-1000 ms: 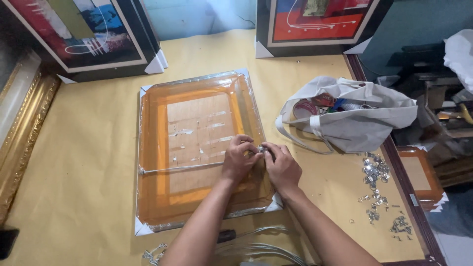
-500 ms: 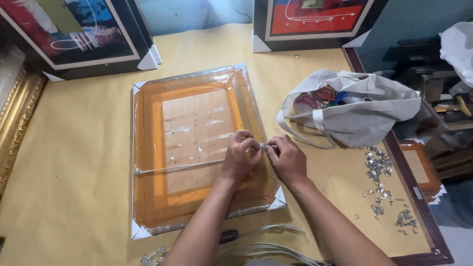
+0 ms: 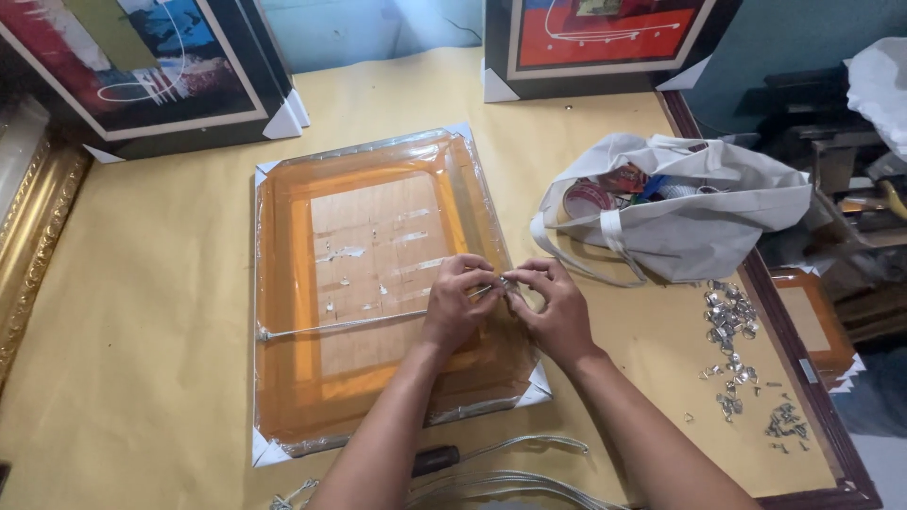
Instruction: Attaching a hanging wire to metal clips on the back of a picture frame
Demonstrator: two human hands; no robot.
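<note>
Both hands pinched hanging wire at the frame's right edge.
Left hand (image 3: 460, 304) and right hand (image 3: 557, 312) gripped wire (image 3: 359, 323), stretched across the face-down wrapped frame (image 3: 378, 283) on the table (image 3: 142, 312), likely for fastening.

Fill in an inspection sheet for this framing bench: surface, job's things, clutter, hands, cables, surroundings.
Surface: table covered in yellow paper.
Job's things: orange frame lying face down, plastic-wrapped, white corner guards; hanging wire stretched across its back.
Clutter: white cloth bag beside the frame; small metal fittings scattered near the table's right edge; dark-handled tool.
Hands: left hand and right hand pinch the wire's right end at the frame's edge.
Cables: loose wire loops at the near edge.
Surroundings: framed pictures leaning behind; gilt frame at left.
</note>
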